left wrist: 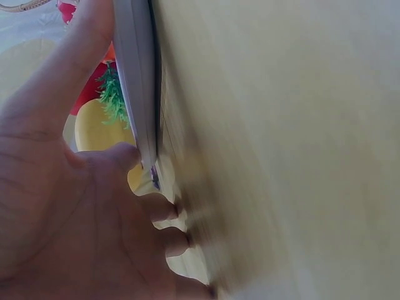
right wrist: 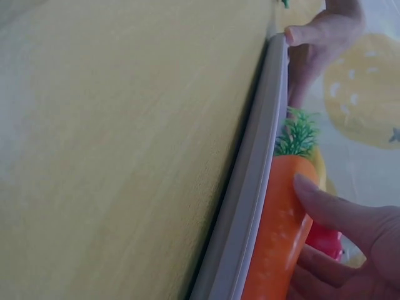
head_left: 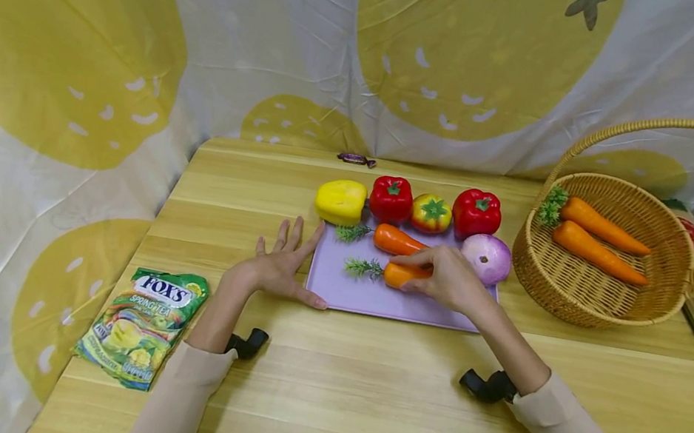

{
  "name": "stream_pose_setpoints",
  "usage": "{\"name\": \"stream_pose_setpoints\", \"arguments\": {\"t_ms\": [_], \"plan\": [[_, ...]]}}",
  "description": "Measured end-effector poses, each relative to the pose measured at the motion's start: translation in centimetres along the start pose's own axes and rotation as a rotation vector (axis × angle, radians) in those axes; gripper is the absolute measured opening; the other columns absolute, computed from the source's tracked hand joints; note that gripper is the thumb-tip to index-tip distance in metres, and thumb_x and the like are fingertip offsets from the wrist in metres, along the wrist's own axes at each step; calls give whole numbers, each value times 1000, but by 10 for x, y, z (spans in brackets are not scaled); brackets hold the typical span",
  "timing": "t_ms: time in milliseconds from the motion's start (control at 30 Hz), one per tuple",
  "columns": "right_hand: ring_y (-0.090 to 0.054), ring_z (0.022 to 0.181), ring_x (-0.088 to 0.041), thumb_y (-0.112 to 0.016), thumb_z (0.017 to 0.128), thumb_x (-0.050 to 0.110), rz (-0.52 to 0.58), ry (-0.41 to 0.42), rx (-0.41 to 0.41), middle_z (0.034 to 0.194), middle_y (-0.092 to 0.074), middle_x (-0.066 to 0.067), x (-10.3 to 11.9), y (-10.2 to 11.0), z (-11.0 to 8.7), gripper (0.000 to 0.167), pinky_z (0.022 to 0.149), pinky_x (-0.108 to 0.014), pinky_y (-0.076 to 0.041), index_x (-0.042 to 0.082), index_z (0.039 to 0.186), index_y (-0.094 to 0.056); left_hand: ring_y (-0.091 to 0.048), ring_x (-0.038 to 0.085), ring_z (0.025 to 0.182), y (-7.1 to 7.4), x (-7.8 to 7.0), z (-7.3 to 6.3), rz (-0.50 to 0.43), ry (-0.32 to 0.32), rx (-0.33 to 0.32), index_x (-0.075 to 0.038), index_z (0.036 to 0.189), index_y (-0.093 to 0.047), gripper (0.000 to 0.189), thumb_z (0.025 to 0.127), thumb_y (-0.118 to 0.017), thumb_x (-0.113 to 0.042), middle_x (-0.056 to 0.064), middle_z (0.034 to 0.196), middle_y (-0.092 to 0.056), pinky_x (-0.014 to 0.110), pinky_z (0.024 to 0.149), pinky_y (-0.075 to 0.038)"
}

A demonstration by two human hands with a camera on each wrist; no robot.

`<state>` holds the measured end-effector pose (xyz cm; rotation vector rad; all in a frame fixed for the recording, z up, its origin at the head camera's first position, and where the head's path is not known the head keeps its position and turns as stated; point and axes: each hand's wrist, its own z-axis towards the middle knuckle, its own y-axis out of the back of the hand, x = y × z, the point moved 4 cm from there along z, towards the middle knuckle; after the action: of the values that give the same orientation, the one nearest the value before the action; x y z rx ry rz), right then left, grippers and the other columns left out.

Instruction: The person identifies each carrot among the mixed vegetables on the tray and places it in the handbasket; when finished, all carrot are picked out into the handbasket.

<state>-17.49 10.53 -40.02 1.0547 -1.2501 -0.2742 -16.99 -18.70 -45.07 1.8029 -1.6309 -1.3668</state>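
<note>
At the left edge of the tray [head_left: 342, 296], the left hand [head_left: 275, 269] lies spread, its thumb at the near-left corner, probably to brace the tray against sliding. Toward the near edge, the right hand [head_left: 450, 281] pinches the near carrot [head_left: 401, 275] across its thick body, a hold that leaves the leafy top [head_left: 364, 268] free toward the left edge; the far carrot [head_left: 394, 239] is just beside it, perhaps so the 2 line up.

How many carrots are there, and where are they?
4. In the basket: an upper carrot and a lower carrot. At the tray: a near carrot, pinched by the right hand, and a far carrot behind it. The basket's wall could hide more.
</note>
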Motion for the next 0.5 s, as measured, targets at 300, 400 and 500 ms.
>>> {"name": "stream_pose_setpoints", "arguments": {"t_ms": [300,400,500], "plan": [[-69,115,-24,-89,82,17,23,48,27,126,-76,-8,4,0,-1,41,94,-43,-54,17,122,-79,39,32,152,-4,8,8,23,24,16,-42,160,23,149,58,-74,-91,9,165,41,78,117,15],[-69,117,-24,-88,82,17,32,60,34,125,-76,-6,5,1,0,41,96,-44,-55,17,122,-79,40,32,151,-3,7,8,17,28,19,-41,160,22,149,58,-75,-89,8,165,41,77,117,16],[-69,118,-24,-88,82,17,44,64,38,125,-77,-6,4,0,1,41,96,-44,-55,17,122,-79,39,32,152,-3,7,8,16,26,16,-42,160,22,148,59,-75,-90,9,165,40,78,117,15]]}}
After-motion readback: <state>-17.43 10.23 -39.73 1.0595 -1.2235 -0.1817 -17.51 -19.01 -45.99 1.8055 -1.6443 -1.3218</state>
